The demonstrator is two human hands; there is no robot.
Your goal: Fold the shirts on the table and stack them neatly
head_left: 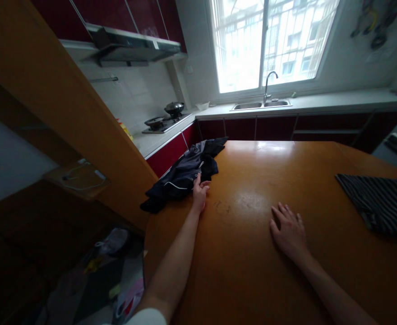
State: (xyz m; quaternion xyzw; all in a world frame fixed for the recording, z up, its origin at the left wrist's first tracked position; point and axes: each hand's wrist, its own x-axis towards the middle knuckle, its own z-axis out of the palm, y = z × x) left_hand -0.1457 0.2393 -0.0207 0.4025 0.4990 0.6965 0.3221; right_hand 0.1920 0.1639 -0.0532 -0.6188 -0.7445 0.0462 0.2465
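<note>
A crumpled dark garment [185, 174] with thin white trim and a light cord or zip pull lies at the table's left edge. My left hand [200, 194] reaches to its near side, index finger stretched out onto the fabric and the other fingers loosely apart. Nothing is visibly gripped there. Palm down on the wooden table [246, 253], my right hand [289, 232] rests flat with fingers spread and holds nothing. To its right is a dark striped cloth [381, 205], laid flat and apart from the hand.
Beyond the table, a counter carries a double sink [262, 105] with a tap and a stove [166, 124] with two pans. A wooden post [93, 113] stands close on the left. Bags and loose items [115, 241] lie below the table's left edge.
</note>
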